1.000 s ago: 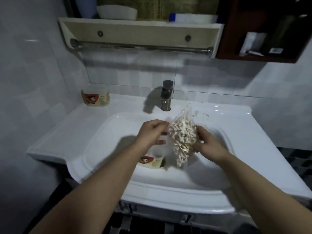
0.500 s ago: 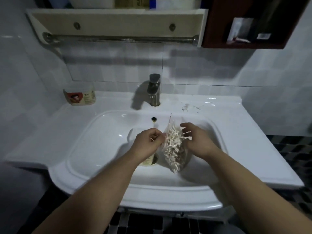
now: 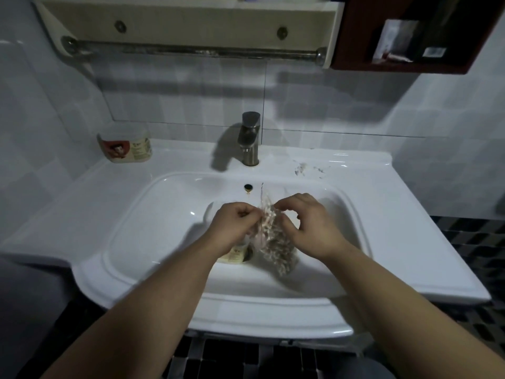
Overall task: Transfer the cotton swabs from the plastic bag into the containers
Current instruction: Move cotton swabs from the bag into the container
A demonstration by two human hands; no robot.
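Table [image 3: 68,214]: white, glossy, flat surround, with rounded front edge, is carrying a moulded rectangular basin [image 3: 153,220] with soft corners. Open room is lying to the left and right of the basin; the near rim is running just beyond the forearms. A metal towel rail [image 3: 191,50] is running across the tiled wall above.

Left hand [image 3: 232,228] and right hand [image 3: 308,228] are meeting over the middle of the basin. Left grip: fingers curled, pinching the upper edge of the plastic bag [image 3: 276,247]. Right grip: thumb and curled fingers pinching the same bag from the other side.

The bag is thin, clear and crinkled, hanging between the hands over the basin. Its long axis is running from the faucet [image 3: 250,138] side down toward the near rim, mouth end uppermost.

Round labelled container [image 3: 125,144] is standing upright at the table's back-left corner, well apart. A second container [image 3: 235,255] is sitting in the basin, partly hidden under the left hand.

Cotton swabs [image 3: 278,255], pale and jumbled, are filling the bag's lower part.
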